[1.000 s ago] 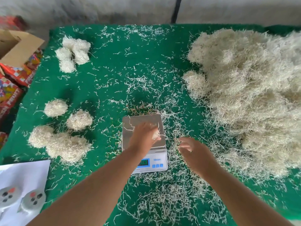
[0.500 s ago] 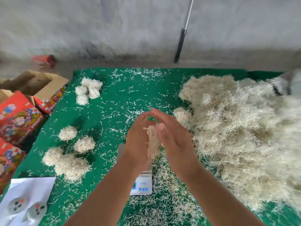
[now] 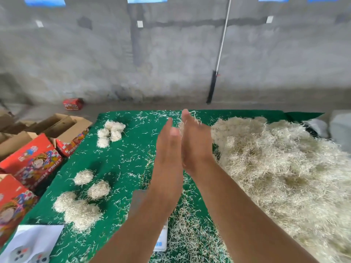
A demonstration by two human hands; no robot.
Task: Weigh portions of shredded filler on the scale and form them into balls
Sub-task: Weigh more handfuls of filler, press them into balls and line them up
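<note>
Left hand (image 3: 168, 149) and right hand (image 3: 195, 143) palms together, fingers (image 3: 185, 118) straight, pressing filler portion (image 3: 181, 126), above green table (image 3: 121, 160)

Tabletop (image 3: 121, 152): green cloth, matt, felt-like, littered w/ pale shreds. Filler pile (image 3: 281, 168) along right edge: dry, straw-coloured, thin paper-like strands, rough & tangled, matt. Formed balls (image 3: 111, 132) nr far-left corner & bigger ones (image 3: 81, 207) by left edge: same fibre, fuzzy surface. Wisp of filler (image 3: 183, 125) pressed btwn left hand (image 3: 168, 147) & right hand (image 3: 195, 141), bare skin. Scale (image 3: 161, 238) body: white plastic, smooth. Boxes (image 3: 36, 160) off left edge: cardboard, printed red faces slightly glossy, raw brown flaps matt. White sheet (image 3: 36, 242) at near-left corner: paper, smooth. Wall (image 3: 171, 54): rough grey concrete.
</note>
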